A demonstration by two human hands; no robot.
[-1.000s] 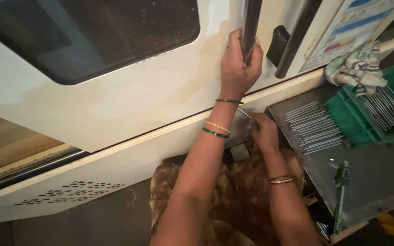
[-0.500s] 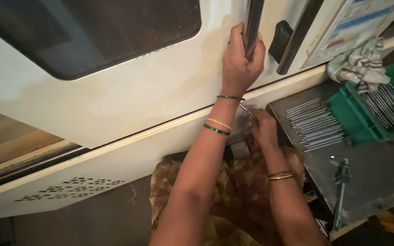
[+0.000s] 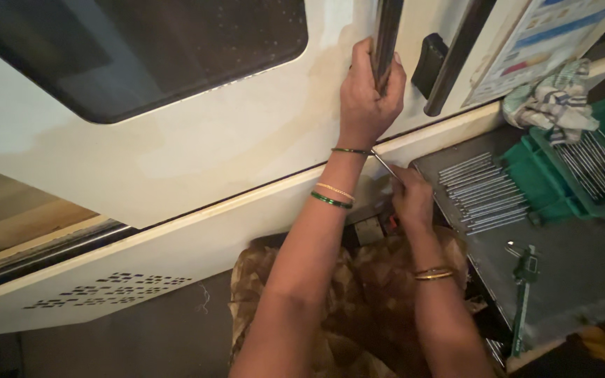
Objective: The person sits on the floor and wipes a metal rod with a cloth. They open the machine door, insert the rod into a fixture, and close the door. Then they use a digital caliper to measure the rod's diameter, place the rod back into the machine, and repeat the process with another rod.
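Note:
My left hand (image 3: 367, 101) is raised and wrapped around the dark vertical handle (image 3: 387, 35) of a white machine door (image 3: 197, 140) with a dark window (image 3: 141, 49). Lower down, my right hand (image 3: 410, 196) grips a thin metal rod (image 3: 385, 165) that points up and left toward the door's lower edge. Bangles ring both wrists. A row of similar metal rods (image 3: 481, 190) lies on the grey bench just right of my right hand.
A green tray (image 3: 537, 183) with more rods (image 3: 596, 161) sits at the right, a checked cloth (image 3: 553, 101) above it. A caliper (image 3: 523, 280) lies on the grey bench (image 3: 582, 266). A second black handle (image 3: 430, 64) and a printed chart (image 3: 547, 42) are on the machine.
The view has shifted slightly. Both hands remain where they were, the left on the door handle and the right on the rod.

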